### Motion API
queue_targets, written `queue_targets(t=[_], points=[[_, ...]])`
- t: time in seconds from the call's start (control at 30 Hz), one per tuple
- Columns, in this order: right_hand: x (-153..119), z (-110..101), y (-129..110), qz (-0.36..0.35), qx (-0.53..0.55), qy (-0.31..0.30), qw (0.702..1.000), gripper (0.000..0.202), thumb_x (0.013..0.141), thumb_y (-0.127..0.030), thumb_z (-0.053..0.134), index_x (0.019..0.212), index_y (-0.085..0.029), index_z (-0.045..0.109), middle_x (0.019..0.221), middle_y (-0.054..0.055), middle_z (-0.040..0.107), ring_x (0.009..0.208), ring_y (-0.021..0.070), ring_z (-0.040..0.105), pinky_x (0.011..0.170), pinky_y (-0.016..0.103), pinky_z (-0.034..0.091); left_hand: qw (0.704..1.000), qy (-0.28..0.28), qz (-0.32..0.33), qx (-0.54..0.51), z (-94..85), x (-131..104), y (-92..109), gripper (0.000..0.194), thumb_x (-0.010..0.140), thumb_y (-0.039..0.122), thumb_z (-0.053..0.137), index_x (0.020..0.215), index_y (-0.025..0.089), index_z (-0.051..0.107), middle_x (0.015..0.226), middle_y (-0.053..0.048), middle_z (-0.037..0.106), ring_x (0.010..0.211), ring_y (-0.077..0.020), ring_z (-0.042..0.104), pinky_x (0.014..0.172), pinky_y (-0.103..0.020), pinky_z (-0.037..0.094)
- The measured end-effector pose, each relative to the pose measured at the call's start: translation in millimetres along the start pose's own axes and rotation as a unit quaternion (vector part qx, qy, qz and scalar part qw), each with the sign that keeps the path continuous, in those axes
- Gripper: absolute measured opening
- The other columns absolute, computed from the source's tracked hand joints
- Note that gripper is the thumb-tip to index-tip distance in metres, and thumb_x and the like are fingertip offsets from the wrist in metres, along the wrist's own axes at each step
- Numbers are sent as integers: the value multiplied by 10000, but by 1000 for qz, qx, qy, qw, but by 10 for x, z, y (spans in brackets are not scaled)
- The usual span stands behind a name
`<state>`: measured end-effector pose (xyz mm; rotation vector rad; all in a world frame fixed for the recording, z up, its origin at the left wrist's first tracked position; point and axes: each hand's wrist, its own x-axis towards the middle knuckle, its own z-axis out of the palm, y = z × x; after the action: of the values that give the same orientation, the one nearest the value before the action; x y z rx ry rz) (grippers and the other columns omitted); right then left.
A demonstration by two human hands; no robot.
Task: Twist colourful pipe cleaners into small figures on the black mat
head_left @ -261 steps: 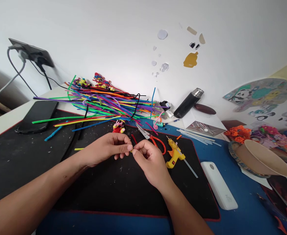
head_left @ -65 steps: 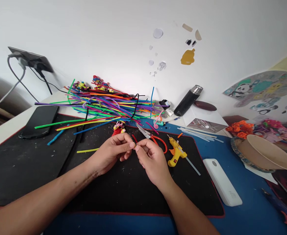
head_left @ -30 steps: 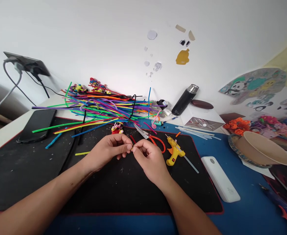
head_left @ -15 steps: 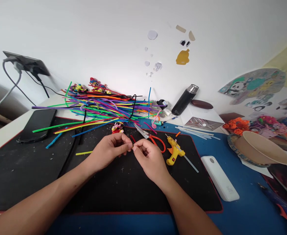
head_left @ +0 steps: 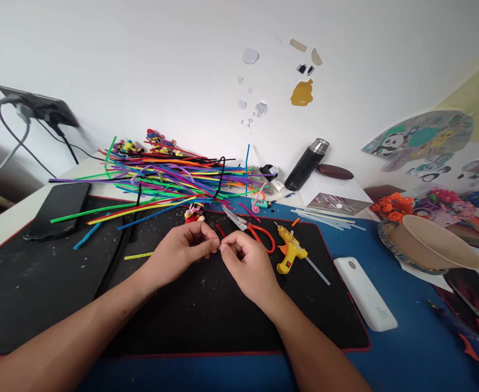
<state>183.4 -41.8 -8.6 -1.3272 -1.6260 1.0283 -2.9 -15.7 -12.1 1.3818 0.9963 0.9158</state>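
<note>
My left hand (head_left: 188, 245) and my right hand (head_left: 245, 261) meet over the black mat (head_left: 206, 321), thumbs and forefingers pinched together. Whatever sits between the fingertips is too small and covered to name. Just behind my left hand is a small red, yellow and black figure (head_left: 194, 212), partly hidden by the fingers. Beyond my right hand lie scissors (head_left: 266, 237) with red-orange handles. A yellow glue gun (head_left: 291, 251) with a clear glue stick rests to the right of that hand. A short yellow pipe cleaner (head_left: 138, 256) lies by my left wrist.
A big heap of coloured pipe cleaners (head_left: 169, 177) spreads along the wall. At left lies a black phone (head_left: 59, 209). To the right are a white power bank (head_left: 365, 294), a black thermos (head_left: 307, 164), loose glue sticks (head_left: 329, 218) and a beige bowl (head_left: 439, 245).
The whole view has shifted slightly. Both hands keep their pinch in nearly the same place, and nothing else has visibly moved.
</note>
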Motion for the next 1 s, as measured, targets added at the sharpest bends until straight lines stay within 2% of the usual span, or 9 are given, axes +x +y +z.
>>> queue_targets(t=[0.4,0.67,0.77,0.87,1.0], points=[[32,-38,33,-8,-24,-3,1000,122,911,-252,595,812,-222,659,594,-61,462,545,124,428,526,251,326,999,-4,5,52,-76,38,-2,357,883,539,747,892,183,742,769,-12,687,657,-147,597,624,-257,491],[56,-60,62,-3,-67,-9,998,115,905,-236,605,823,-218,683,590,-62,488,548,125,453,543,254,334,994,18,18,107,-91,55,-12,368,911,551,691,919,186,737,813,-20,714,655,-154,609,619,-260,490],[55,-62,63,-2,-74,-11,997,109,903,-224,605,839,-222,693,591,-63,496,548,126,462,546,254,338,984,38,58,162,-81,42,-8,312,942,494,669,1005,201,755,928,-45,768,789,-196,680,725,-290,525],[54,-65,63,-3,-74,-14,997,112,907,-225,605,831,-222,688,590,-63,493,547,126,460,542,253,336,963,29,129,235,-76,22,-25,215,977,397,642,1002,220,762,1000,-55,792,922,-223,715,836,-311,531],[58,-65,55,-10,-82,-19,996,121,906,-220,599,818,-223,682,594,-58,495,552,129,464,537,252,334,929,15,206,306,-88,3,-80,149,989,291,623,1009,234,760,992,-47,787,906,-207,727,840,-293,526]])
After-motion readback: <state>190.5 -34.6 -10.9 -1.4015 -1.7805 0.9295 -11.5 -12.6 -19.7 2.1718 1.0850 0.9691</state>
